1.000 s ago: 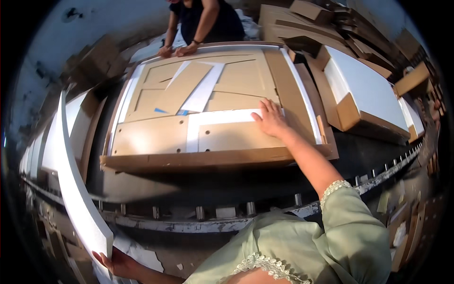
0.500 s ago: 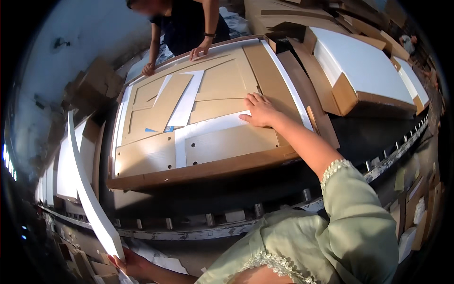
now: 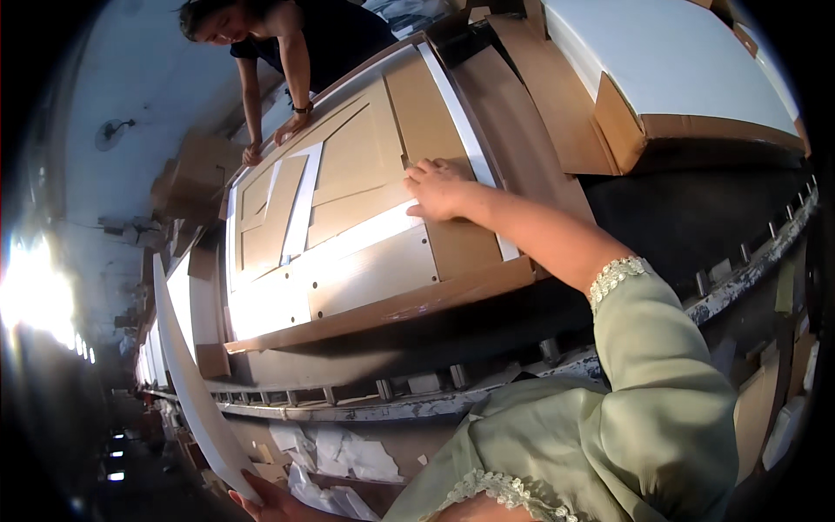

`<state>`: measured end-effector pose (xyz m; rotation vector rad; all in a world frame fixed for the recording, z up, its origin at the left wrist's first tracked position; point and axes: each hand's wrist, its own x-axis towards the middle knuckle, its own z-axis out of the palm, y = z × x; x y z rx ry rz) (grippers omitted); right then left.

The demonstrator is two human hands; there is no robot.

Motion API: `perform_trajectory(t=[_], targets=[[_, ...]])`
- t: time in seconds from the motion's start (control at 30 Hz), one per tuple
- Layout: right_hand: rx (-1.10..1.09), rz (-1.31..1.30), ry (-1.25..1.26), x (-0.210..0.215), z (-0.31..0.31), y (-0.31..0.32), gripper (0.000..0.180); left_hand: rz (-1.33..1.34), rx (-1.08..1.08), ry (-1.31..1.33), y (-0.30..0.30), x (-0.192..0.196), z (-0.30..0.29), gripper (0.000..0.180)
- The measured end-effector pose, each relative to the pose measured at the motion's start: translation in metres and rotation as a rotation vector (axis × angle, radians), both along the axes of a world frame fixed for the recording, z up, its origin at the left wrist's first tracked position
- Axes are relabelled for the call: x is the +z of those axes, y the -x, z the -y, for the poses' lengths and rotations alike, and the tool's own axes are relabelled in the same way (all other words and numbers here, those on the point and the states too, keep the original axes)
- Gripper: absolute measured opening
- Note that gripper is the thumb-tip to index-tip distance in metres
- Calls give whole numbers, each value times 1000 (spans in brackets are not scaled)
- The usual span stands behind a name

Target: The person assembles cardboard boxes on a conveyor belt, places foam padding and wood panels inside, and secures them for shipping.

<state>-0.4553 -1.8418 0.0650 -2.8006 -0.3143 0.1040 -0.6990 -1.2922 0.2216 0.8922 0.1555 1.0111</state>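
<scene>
My left hand point(image 3: 265, 502) grips the lower end of a long white board point(image 3: 202, 418), which stands up at the left, apart from the carton. My right hand point(image 3: 440, 188) lies with fingers spread on the tan panels point(image 3: 448, 239) in a shallow open carton point(image 3: 391, 309), near its right side. Several flat tan and white pieces fill this carton; some have dark round holes. A loose tan strip point(image 3: 280, 213) and a white strip point(image 3: 304, 196) lie slanted on top.
Across the carton a person point(image 3: 326, 43) leans over with both hands at its far edge. A carton with a white panel point(image 3: 670, 65) stands at the right. The conveyor's metal rail point(image 3: 470, 396) runs along the near side. Scraps of white paper point(image 3: 348, 452) lie below it.
The view has turned, so the carton sits further left and bright windows show at the left. The white board has tilted, showing more of its face. My right hand stays on the panels.
</scene>
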Motion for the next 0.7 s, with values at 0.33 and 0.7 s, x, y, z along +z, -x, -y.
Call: perform_trajectory(t=[0.33,0.7], targets=[[-347,-2,-22,14,-43,-41,46,0,-132,-63,36,36,81,41],[-346,108,-254,-7,-39,-41,34,-31,-237,-36,30,32,76,47]])
